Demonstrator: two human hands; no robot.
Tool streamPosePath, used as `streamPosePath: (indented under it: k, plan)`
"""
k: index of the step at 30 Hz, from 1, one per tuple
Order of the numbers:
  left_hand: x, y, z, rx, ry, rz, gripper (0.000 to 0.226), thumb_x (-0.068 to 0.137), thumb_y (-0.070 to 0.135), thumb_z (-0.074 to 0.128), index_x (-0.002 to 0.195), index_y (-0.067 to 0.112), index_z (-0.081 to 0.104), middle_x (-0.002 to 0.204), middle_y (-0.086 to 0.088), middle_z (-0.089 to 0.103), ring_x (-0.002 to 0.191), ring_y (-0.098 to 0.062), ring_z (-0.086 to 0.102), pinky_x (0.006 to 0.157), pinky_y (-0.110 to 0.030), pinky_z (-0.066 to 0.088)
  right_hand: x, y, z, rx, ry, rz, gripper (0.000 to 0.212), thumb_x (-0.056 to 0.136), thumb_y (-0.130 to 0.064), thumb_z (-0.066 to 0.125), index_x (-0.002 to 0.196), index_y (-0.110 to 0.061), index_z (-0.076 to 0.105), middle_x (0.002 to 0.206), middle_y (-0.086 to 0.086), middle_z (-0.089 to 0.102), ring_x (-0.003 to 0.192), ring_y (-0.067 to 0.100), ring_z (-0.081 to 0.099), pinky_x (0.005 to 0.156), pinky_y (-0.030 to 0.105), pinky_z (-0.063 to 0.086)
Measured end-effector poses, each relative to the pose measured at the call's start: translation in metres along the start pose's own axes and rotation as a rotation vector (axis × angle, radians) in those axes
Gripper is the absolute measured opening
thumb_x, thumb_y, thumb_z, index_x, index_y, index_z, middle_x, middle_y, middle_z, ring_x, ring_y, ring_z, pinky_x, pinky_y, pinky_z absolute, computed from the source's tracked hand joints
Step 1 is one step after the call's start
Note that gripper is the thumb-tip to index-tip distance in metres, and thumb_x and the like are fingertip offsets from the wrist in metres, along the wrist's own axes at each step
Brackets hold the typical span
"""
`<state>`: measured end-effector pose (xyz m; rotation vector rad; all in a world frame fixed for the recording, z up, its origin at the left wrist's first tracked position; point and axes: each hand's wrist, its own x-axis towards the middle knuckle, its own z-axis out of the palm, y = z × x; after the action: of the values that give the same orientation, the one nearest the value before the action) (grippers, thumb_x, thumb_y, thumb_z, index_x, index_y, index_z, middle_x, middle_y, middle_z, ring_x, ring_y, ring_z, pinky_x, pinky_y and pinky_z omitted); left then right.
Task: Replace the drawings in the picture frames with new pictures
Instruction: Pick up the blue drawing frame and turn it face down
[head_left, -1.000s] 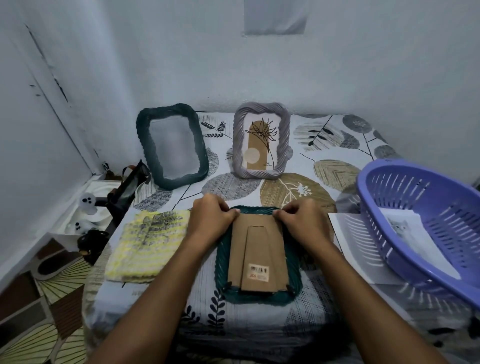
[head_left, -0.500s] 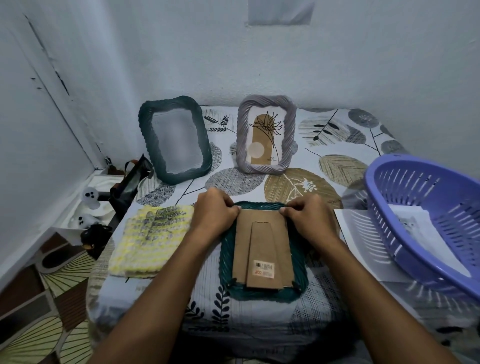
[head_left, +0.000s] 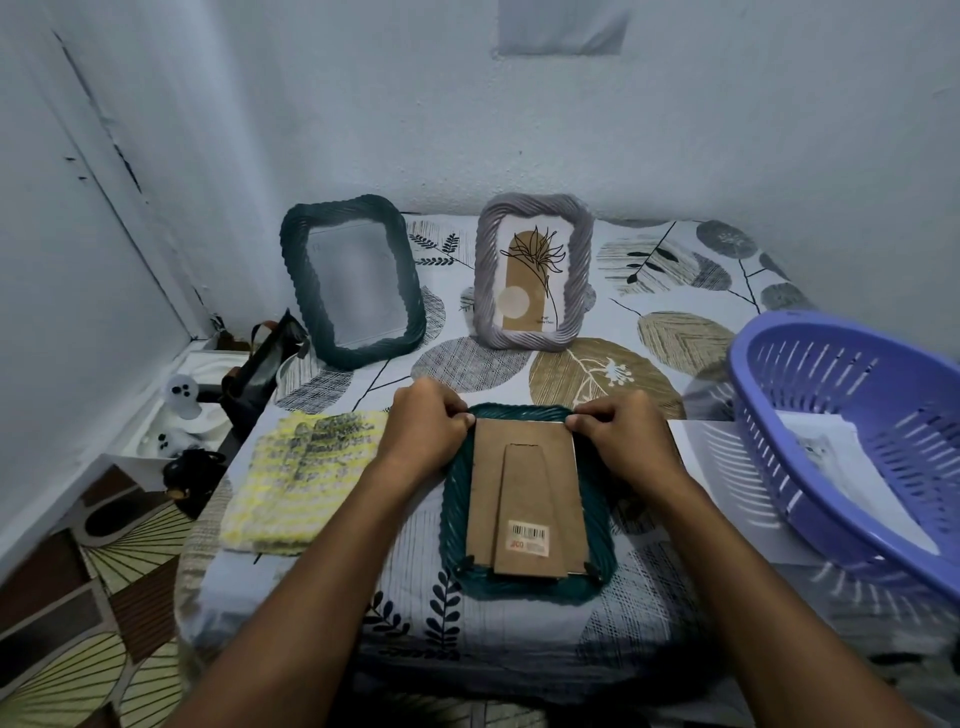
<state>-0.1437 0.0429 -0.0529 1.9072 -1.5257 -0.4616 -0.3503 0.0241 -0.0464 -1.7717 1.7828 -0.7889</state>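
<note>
At six o'clock on the bed: we have the teal frame (head_left: 527, 587) lying face down, its cardboard backing (head_left: 524, 493) and folded stand up toward us, barcode sticker near the low edge.
Hands: our left hand (head_left: 426, 423) pinches the backing's top left corner and our right hand (head_left: 615, 431) pinches the top right corner, fingers curled at the frame's upper rim; the two hands sit apart, one at each corner.
Clips: small dark tabs show at the frame's two lower corners; whether the upper ones are turned aside we cannot tell, since our fingers cover them.
At twelve o'clock: the grey frame (head_left: 535, 275) stands upright showing a drawing of a plant and arch.
At eleven o'clock: the dark green frame (head_left: 353, 286) leans upright, its pane looking blank or dim; what it holds we cannot make out.
At three o'clock: the purple basket (head_left: 852, 447) holds a printed sheet (head_left: 836, 457), likely a new picture, and rests on a white paper (head_left: 711, 467).
At nine o'clock: a yellow knitted cloth (head_left: 306, 473) lies just beside the teal frame.
Progress: we judge the job early, with this backing not yet lifted off, its drawing still to come out, and the grey frame untouched.
</note>
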Motion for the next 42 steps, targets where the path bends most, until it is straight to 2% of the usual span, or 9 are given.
streamPosePath:
  k: [4,8,11,14,17,22,25,33,42]
  plan:
    - [-0.019,0.008,-0.008,0.098,0.035,0.064,0.043,0.078,0.033,0.074,0.108,0.003,0.068,0.099,-0.012,0.07,0.098,-0.026,0.063,0.078,-0.027,0.044,-0.011,-0.002,-0.008,0.001,-0.048,-0.004,0.037,0.078,-0.03,0.076,0.109,-0.01,0.069,0.099,0.005,0.071,0.086,0.017,0.064,0.081,0.04,0.054]
    - [-0.047,0.013,-0.025,0.083,-0.045,0.075,0.032,0.075,0.031,0.077,0.09,0.003,0.071,0.079,-0.01,0.068,0.082,-0.025,0.064,0.073,-0.033,0.051,-0.034,-0.004,-0.021,-0.051,-0.153,0.01,0.047,0.075,-0.031,0.078,0.113,-0.007,0.065,0.09,0.002,0.065,0.079,0.016,0.063,0.075,0.036,0.055]
    - [-0.059,0.009,-0.033,0.042,-0.13,0.004,0.039,0.073,0.031,0.08,0.098,0.002,0.07,0.077,-0.006,0.07,0.075,-0.019,0.066,0.074,-0.032,0.054,-0.056,-0.003,-0.031,-0.06,-0.262,0.009,0.055,0.074,-0.03,0.079,0.12,-0.007,0.06,0.096,0.003,0.066,0.076,0.012,0.062,0.067,0.026,0.053]
    - [-0.071,0.005,-0.038,-0.128,-0.271,-0.11,0.055,0.071,0.024,0.083,0.116,0.001,0.062,0.074,-0.006,0.068,0.06,-0.025,0.069,0.063,-0.038,0.059,-0.078,-0.003,-0.037,-0.083,-0.355,-0.018,0.053,0.074,-0.03,0.078,0.12,-0.011,0.059,0.077,-0.005,0.065,0.061,0.001,0.06,0.052,0.013,0.042]
    - [-0.082,-0.002,-0.041,-0.242,-0.376,-0.183,0.069,0.068,0.017,0.085,0.126,-0.003,0.051,0.063,-0.008,0.067,0.051,-0.032,0.067,0.057,-0.048,0.059,-0.091,-0.001,-0.039,-0.116,-0.351,-0.038,0.046,0.072,-0.033,0.08,0.111,-0.015,0.063,0.067,-0.001,0.065,0.046,0.0,0.056,0.048,0.019,0.041]
    - [-0.096,-0.006,-0.045,-0.322,-0.477,-0.228,0.083,0.065,0.014,0.085,0.134,0.0,0.043,0.06,-0.013,0.066,0.054,-0.034,0.068,0.055,-0.047,0.058,-0.1,0.0,-0.041,-0.121,-0.333,-0.057,0.057,0.069,-0.032,0.082,0.117,-0.01,0.062,0.071,0.003,0.066,0.066,0.017,0.064,0.061,0.034,0.049]
    - [-0.102,-0.002,-0.047,-0.352,-0.482,-0.222,0.075,0.067,0.01,0.084,0.131,0.002,0.045,0.062,-0.018,0.066,0.051,-0.031,0.067,0.051,-0.042,0.058,-0.102,0.0,-0.041,-0.119,-0.332,-0.071,0.052,0.069,-0.032,0.082,0.113,-0.011,0.063,0.071,0.006,0.067,0.068,0.021,0.065,0.062,0.037,0.05]
    - [-0.1,-0.002,-0.042,-0.312,-0.429,-0.198,0.045,0.07,0.015,0.082,0.102,0.017,0.051,0.055,-0.012,0.065,0.05,-0.035,0.066,0.052,-0.06,0.054,-0.101,-0.003,-0.037,-0.176,-0.287,-0.047,0.049,0.067,-0.035,0.082,0.107,-0.011,0.065,0.066,-0.001,0.066,0.064,0.011,0.063,0.065,0.036,0.051]
    - [-0.097,-0.004,-0.034,-0.336,-0.416,-0.207,0.047,0.072,0.008,0.08,0.106,0.009,0.048,0.053,-0.011,0.061,0.044,-0.027,0.064,0.046,-0.04,0.056,-0.1,-0.001,-0.035,-0.177,-0.277,-0.04,0.042,0.068,-0.035,0.081,0.103,-0.017,0.066,0.063,-0.001,0.065,0.061,0.009,0.062,0.06,0.033,0.049]
